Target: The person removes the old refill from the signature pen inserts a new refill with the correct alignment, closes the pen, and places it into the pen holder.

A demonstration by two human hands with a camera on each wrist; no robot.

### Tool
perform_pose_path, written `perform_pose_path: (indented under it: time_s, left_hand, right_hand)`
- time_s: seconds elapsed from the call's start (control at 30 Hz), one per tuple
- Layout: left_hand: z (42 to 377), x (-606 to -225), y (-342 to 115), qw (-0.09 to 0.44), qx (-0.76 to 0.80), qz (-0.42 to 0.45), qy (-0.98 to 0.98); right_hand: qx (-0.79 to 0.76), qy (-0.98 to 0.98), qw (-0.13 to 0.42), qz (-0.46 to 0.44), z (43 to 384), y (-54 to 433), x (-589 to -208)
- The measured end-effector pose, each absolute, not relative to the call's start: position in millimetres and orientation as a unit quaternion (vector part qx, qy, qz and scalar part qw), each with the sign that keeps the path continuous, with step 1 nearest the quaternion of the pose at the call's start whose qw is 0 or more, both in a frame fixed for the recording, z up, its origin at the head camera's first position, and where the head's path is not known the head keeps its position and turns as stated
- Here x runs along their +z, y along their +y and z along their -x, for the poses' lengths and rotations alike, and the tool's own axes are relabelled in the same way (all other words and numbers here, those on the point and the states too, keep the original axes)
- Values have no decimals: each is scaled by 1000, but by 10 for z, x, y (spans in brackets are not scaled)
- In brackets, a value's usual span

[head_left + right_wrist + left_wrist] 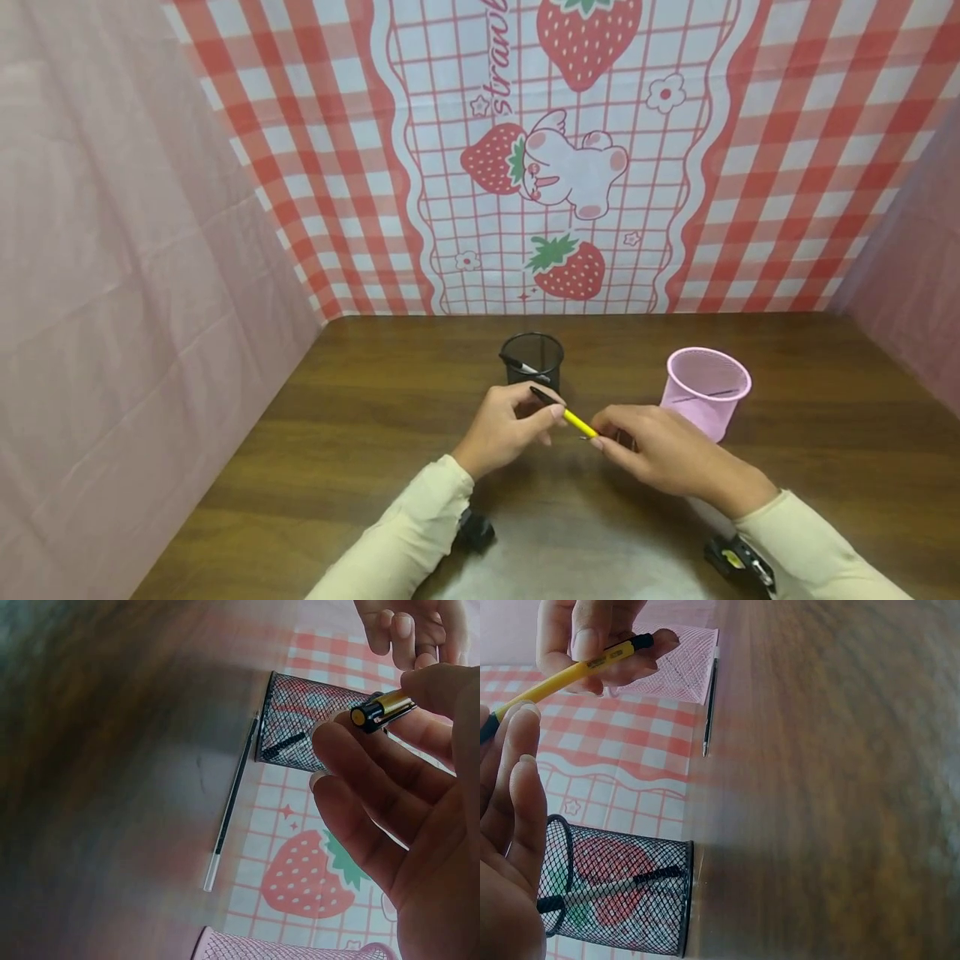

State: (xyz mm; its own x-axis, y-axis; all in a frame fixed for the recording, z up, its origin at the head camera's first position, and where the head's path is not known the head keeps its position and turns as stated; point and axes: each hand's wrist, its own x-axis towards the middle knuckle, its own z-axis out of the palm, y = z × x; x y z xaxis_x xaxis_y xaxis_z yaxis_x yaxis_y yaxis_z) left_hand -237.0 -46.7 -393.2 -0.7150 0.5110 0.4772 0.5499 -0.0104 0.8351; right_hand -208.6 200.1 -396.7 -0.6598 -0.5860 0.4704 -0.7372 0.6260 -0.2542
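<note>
A yellow pen (579, 422) with black ends is held between both hands, above the table. My left hand (506, 425) pinches it near its black tip end. The right hand (660, 446) pinches the opposite end with thumb and fingers; that end's clip and black cap (367, 716) show in the right wrist view. Just behind the left hand stands a black mesh pen cup (622, 889) with a black-and-white pen (600, 889) in it. Behind the right hand is a pink mesh cup (701, 408) with a thin dark stick inside.
A thin dark pen refill (232, 802) with a clear end lies on the table between the two cups; the right hand hides it in the head view. The wooden table (360, 400) meets a red-and-white strawberry cloth (525, 250) at the back and pink cloth (150, 250) at the sides.
</note>
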Motion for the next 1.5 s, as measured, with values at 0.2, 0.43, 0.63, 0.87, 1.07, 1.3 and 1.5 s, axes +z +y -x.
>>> perform_pose_path:
  time_s: [0.2, 0.43, 0.63, 0.87, 1.07, 1.3, 1.5]
  left_hand:
    - [2471, -4065, -479, 21, -614, 361, -702]
    - [2507, -4073, -504, 30, -617, 373, -692]
    - [2519, -4072, -523, 39, -620, 375, -689]
    - [2488, -3994, -526, 65, -627, 367, -684]
    - [2388, -3852, -556, 66, -639, 360, -676]
    - [2559, -4010, -587, 81, -643, 347, -678]
    - [2426, -3802, -615, 94, -643, 339, -681]
  right_hand:
    - [218, -886, 174, -371, 2086, 2002, -3967]
    - [214, -883, 195, -370, 2100, 2017, -3988]
    - [213, -882, 201, -369, 2110, 2033, -4000]
    - [214, -880, 208, -371, 2107, 2039, -4001]
    - [214, -881, 205, -369, 2099, 2033, -4005]
    - [220, -881, 197, -370, 2098, 2029, -4005]
    - [221, -883, 185, -370, 2097, 2029, -4008]
